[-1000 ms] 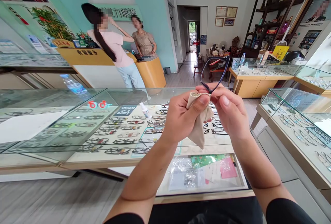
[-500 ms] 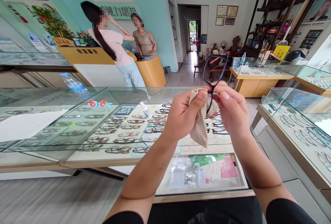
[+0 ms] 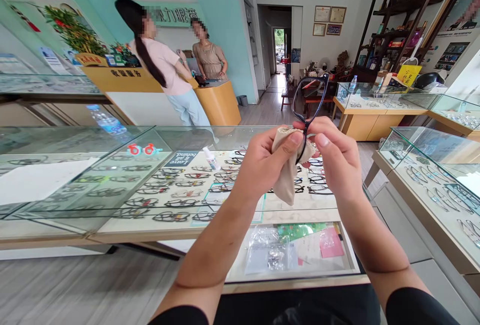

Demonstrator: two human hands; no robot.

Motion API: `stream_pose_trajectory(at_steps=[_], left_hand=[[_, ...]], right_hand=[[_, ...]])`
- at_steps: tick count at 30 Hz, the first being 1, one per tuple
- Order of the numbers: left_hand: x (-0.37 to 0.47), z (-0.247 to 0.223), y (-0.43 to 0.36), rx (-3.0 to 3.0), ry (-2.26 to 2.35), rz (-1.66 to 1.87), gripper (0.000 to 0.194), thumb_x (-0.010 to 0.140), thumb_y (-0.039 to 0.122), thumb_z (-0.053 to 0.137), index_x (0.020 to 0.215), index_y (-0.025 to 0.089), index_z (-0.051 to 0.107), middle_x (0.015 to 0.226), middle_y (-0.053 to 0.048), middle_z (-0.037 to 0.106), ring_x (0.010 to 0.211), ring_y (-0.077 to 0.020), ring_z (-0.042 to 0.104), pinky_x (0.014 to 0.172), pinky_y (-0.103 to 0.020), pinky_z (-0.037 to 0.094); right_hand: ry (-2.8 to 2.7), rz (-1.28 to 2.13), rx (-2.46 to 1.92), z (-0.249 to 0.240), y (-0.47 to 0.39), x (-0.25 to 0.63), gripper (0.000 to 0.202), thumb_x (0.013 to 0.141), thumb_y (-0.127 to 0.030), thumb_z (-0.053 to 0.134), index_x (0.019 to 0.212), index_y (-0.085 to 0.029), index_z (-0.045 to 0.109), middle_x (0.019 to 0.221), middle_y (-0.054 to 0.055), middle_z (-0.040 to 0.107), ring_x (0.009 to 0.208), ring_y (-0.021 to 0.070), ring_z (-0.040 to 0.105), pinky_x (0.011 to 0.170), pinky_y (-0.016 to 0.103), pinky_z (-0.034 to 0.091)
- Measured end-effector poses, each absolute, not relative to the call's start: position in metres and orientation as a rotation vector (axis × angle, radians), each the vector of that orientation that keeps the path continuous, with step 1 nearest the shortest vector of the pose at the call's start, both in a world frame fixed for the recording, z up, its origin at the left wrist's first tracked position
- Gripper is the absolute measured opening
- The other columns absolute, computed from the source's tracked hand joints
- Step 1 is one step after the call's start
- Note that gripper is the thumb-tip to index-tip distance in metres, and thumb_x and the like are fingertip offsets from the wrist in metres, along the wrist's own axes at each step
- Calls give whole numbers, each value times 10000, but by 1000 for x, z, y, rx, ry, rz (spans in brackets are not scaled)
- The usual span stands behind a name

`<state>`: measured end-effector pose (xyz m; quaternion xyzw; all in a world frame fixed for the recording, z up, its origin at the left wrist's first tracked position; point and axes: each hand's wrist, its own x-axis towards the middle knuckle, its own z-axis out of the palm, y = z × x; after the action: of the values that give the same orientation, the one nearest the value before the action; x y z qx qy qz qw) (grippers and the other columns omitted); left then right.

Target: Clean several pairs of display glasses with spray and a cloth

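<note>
My left hand [image 3: 262, 162] is closed on a beige cleaning cloth [image 3: 285, 185], its thumb pressing the cloth over the lower lens of a pair of eyeglasses. These dark-framed eyeglasses [image 3: 325, 87] are turned on end, one lens up and the other largely hidden by cloth and fingers. My right hand [image 3: 339, 160] pinches the frame near the bridge with thumb and fingers. Both hands hang above a glass display case [image 3: 176, 237] where rows of spectacles lie.
A small white spray bottle [image 3: 211, 158] and a water bottle [image 3: 107, 121] stand on the glass to the left, near red toy-like glasses [image 3: 144, 149]. Two people [image 3: 161, 65] [image 3: 210, 57] are at a yellow counter [image 3: 221, 105]. More display cases [image 3: 431, 185] line the right.
My hands, the cloth and the eyeglasses have shifted slightly left, and the frame tilts a little differently. The person in pink has lowered a raised arm.
</note>
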<state>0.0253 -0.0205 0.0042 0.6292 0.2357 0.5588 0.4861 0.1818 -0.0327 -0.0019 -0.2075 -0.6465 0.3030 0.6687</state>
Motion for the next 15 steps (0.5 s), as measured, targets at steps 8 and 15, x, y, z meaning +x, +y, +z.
stream_pose_trajectory(at_steps=[8,15], left_hand=[[24,4,-17,1536,536,1329,491,830,660,885,958,199,773,750,-6,739,633,-158,716,547,-251,560],[25,8,-19,1568,499,1299,476,822,608,912,1025,197,783,773,-11,764,663,-162,721,614,-267,587]], right_hand=[[-1461,715,-457,-2,-35,181,203,1004,-520,727,1021,-361,851,1086,61,717,1031,247,652,525,308,577],[-1398,731,-534,-4,-25,183,296,975,-554,737,847,-294,796,1011,57,688,1038,256,682,906,446,653]])
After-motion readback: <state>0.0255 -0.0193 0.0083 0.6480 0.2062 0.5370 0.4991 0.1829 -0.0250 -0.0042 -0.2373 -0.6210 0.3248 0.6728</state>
